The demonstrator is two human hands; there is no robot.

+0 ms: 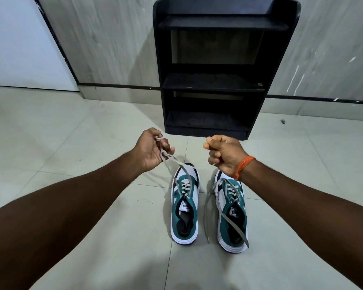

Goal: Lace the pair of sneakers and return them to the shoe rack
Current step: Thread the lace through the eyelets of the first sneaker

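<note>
Looking down, we see two teal-and-white sneakers side by side on the pale tiled floor (92,143), toes toward the black shoe rack (218,80), which stands against the wall with three bare shelves. The left sneaker (184,208) is laced through its eyelets with a flat grey lace (177,164), and both lace ends rise off it into our left hand (153,149), whose fingers are curled and pinching the strands just above the toe. The right sneaker (232,214) is laced too, though its loose lace ends (235,225) trail down across the teal collar and off the heel onto the tiles. Our right hand (224,153), an orange thread band (242,166) at the wrist, is closed in a fist above the right sneaker's toe; we cannot tell what it grips.
</note>
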